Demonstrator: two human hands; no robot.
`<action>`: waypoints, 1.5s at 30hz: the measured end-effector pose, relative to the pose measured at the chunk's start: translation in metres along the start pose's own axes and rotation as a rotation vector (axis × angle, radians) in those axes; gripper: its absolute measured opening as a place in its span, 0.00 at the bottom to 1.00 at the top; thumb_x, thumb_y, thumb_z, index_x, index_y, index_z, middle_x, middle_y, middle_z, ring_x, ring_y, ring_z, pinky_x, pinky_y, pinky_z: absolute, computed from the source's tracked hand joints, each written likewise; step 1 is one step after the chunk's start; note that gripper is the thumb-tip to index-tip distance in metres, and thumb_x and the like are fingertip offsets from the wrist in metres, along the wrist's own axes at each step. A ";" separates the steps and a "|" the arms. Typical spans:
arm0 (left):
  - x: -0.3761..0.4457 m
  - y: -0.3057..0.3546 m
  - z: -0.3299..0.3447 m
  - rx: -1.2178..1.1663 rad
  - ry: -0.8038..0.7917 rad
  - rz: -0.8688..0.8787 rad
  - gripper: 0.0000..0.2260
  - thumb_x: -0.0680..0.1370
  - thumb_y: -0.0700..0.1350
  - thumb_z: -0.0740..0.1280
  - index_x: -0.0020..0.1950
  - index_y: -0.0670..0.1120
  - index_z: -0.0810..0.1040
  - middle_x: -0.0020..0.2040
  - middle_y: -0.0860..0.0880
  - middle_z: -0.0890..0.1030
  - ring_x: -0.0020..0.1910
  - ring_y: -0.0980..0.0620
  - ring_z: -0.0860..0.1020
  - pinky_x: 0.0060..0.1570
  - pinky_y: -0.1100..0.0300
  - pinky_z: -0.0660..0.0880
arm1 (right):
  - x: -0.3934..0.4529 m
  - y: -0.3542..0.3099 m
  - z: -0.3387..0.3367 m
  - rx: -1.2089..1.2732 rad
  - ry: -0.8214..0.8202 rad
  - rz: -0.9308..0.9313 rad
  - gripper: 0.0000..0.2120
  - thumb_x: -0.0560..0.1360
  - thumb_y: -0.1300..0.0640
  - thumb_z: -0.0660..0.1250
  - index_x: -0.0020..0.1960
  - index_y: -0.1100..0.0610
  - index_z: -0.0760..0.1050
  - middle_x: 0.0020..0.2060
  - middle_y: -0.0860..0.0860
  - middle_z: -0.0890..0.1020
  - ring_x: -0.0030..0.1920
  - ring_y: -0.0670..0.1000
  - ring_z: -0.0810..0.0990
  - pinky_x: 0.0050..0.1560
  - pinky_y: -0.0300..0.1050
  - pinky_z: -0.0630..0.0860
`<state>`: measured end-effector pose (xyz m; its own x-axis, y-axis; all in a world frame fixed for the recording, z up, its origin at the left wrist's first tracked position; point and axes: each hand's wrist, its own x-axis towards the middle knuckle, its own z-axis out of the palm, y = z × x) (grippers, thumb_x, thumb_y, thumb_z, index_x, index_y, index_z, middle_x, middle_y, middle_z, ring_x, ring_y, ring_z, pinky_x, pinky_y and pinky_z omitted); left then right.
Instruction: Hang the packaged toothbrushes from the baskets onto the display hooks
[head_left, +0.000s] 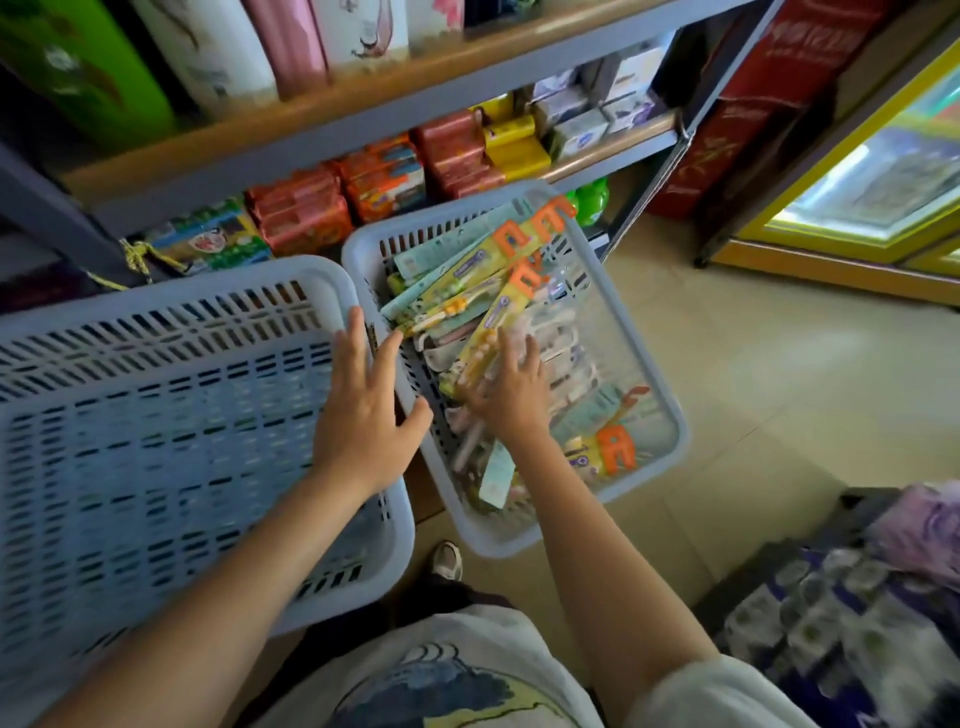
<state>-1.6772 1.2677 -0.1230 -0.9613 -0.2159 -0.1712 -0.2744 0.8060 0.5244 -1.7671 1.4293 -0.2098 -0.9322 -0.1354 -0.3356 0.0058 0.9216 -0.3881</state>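
The packaged toothbrushes (498, 312) lie heaped in the right basket (644, 332), a pale slotted plastic basket standing on the tiled floor (769, 395). Most packs are yellow with orange hanger tabs; some are pale green. One orange tab projects over the far rim of the basket.

The right hand (511, 392) is inside this basket, palm down on the heap. Its fingers (506, 348) are spread and slightly bent, resting on a yellow pack; whether they grip it cannot be told, since motion blur hides the fingertips.

The left hand (366, 410) hovers over the gap between the two baskets, fingers straight and spread, holding nothing. Its thumb is nearest the right basket's near wall.

Under and to the left of the left fingers stands the left basket (156, 415), larger, same slotted type, with no packs visible inside.

Beyond both sets of fingers stands a shelf (332, 111) stocked with boxed goods. Below the wrists, a shoe (448, 560) shows on the floor.
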 end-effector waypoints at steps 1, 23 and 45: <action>0.000 0.000 0.000 -0.004 -0.003 -0.003 0.32 0.81 0.53 0.64 0.82 0.49 0.55 0.82 0.49 0.35 0.82 0.45 0.38 0.73 0.43 0.63 | -0.003 0.002 0.000 0.042 0.035 0.039 0.50 0.74 0.37 0.72 0.83 0.49 0.46 0.81 0.62 0.49 0.80 0.65 0.53 0.76 0.62 0.61; -0.003 0.002 -0.002 -0.075 0.040 0.016 0.28 0.80 0.49 0.65 0.79 0.49 0.61 0.83 0.50 0.39 0.82 0.47 0.41 0.70 0.46 0.68 | 0.015 -0.031 0.003 0.683 0.010 0.677 0.51 0.70 0.42 0.78 0.79 0.57 0.50 0.73 0.62 0.61 0.69 0.65 0.71 0.64 0.58 0.77; -0.005 -0.002 -0.003 -0.067 0.046 -0.015 0.28 0.81 0.52 0.64 0.80 0.52 0.59 0.82 0.57 0.36 0.82 0.52 0.41 0.64 0.50 0.72 | 0.013 -0.029 0.003 0.929 -0.049 0.522 0.31 0.72 0.49 0.78 0.68 0.57 0.68 0.61 0.53 0.80 0.56 0.55 0.81 0.52 0.51 0.80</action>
<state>-1.6717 1.2655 -0.1209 -0.9569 -0.2537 -0.1416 -0.2880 0.7644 0.5768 -1.7783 1.4003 -0.2053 -0.7191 0.1630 -0.6755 0.6934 0.2337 -0.6816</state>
